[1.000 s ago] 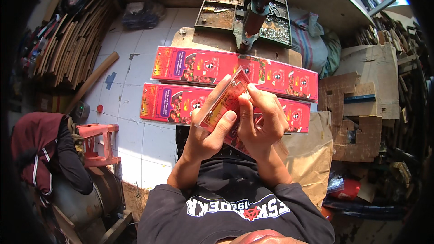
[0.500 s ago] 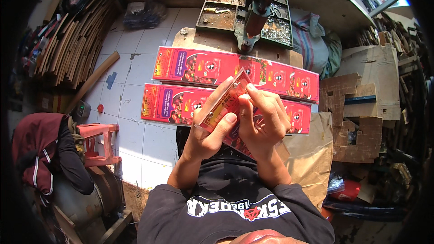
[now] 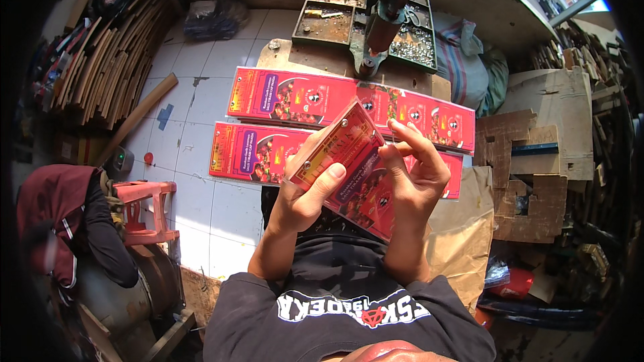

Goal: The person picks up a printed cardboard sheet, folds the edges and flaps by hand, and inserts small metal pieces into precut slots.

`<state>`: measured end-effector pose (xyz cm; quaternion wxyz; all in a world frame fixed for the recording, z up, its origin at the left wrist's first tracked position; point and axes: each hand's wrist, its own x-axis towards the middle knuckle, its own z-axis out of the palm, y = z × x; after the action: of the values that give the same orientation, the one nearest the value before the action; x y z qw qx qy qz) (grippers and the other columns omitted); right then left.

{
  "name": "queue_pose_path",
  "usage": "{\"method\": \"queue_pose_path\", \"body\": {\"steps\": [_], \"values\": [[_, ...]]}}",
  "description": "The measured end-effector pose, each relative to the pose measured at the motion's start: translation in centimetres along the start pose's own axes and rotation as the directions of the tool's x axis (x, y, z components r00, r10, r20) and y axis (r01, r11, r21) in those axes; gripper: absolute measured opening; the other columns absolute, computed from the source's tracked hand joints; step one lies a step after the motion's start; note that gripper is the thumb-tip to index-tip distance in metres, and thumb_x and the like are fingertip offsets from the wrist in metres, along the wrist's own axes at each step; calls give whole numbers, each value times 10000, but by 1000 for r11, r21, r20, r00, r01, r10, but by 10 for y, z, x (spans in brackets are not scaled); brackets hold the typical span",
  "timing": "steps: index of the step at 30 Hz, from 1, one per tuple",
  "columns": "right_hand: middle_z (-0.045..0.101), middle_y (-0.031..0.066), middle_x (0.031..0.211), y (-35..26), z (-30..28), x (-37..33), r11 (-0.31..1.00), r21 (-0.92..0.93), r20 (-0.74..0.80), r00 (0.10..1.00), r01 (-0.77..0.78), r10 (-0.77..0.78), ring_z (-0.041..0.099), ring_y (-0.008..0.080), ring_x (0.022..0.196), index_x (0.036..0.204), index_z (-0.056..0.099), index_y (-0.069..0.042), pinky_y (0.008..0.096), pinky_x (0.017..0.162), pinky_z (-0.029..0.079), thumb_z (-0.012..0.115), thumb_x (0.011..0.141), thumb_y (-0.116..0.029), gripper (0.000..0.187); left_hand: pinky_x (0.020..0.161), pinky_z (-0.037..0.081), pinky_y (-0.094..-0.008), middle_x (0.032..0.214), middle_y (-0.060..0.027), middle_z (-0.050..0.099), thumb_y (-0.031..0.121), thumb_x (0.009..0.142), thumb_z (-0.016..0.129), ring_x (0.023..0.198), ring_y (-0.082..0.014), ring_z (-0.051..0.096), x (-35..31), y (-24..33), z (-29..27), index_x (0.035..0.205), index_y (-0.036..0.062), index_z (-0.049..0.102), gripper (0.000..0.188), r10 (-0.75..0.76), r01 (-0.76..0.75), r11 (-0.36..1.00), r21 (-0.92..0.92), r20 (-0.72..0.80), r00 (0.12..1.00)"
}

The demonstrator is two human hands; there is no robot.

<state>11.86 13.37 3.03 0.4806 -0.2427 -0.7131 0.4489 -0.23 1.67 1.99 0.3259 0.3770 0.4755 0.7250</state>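
Note:
My left hand (image 3: 298, 204) grips a long red printed card (image 3: 362, 191) with a clear glossy cover, its thumb on the front face. The card is tilted across my lap, and small round metal rivets show at two corners of its yellow-marked end. My right hand (image 3: 419, 174) is at the card's right edge, fingers bent and thumb drawn in toward them; whatever is between the fingertips is too small to make out. Beyond my hands lie two stacks of similar red cards, a far stack (image 3: 295, 97) and a near stack (image 3: 251, 154) partly hidden by my left hand.
A dark hand press (image 3: 382, 30) stands behind the stacks, beside compartment trays (image 3: 329, 23) of small metal parts. Left are a red plastic stool (image 3: 151, 211), a wooden plank (image 3: 141, 117) and stacked boards (image 3: 114, 47). Brown paper (image 3: 463, 228) and cut cardboard (image 3: 530, 208) lie right.
My right hand has moved right, away from the riveted end toward the card's right edge. The card has turned so more of its printed face shows. My left hand keeps its hold.

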Motion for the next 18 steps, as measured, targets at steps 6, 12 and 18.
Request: {"method": "queue_pose_path", "body": {"steps": [6,12,18], "values": [[678,104,921,-4,-4,-2,972,184,17,989,-146,146,644,118,753,1042,678,1,242,756,489,735,752,54,301,1016,388,-324,1259,-177,565,41,871,521,1190,-218,534,1,0,1,1383,-62,380,541,-50,52,995,-85,22,998],[682,151,948,-9,12,-7,986,-44,-90,983,158,-162,668,185,804,1008,685,2,304,745,532,751,761,-1,255,1047,366,-336,1369,-187,469,39,866,524,1235,-226,496,2,6,10,1434,-48,304,615,-22,22,988,-152,4,1000],[684,115,877,-1,11,-2,987,22,9,987,158,-158,662,163,795,1032,678,4,250,676,528,744,772,2,268,1073,324,-336,1374,-188,462,49,860,538,1273,-228,450,0,0,5,1438,-63,278,644,-11,15,992,-122,33,999]]}}
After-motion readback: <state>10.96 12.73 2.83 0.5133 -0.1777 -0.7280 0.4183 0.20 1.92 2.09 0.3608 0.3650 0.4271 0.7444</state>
